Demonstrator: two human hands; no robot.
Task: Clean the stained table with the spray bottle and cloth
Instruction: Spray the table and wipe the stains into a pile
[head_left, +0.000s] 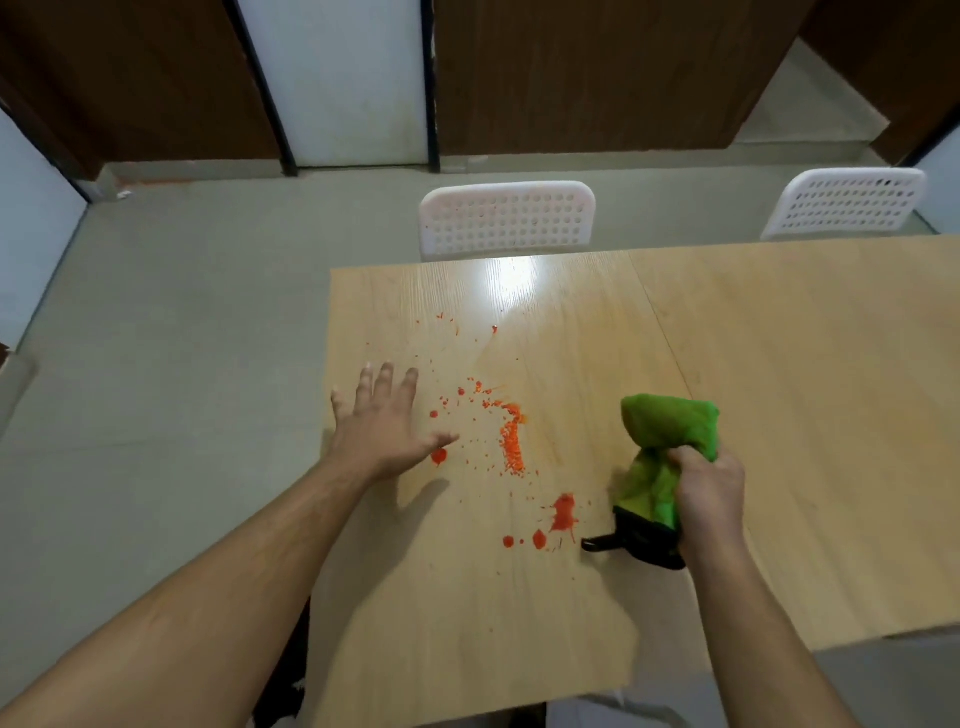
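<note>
While gripping the bunched green cloth with black trim in the right hand — left hand spread flat on the light wooden table, beside red stains.

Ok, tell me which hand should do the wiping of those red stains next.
Right. The right hand already grips the green cloth, just right of the red stains. The left hand is open, holding nothing, fingers spread at the table edge.
</note>
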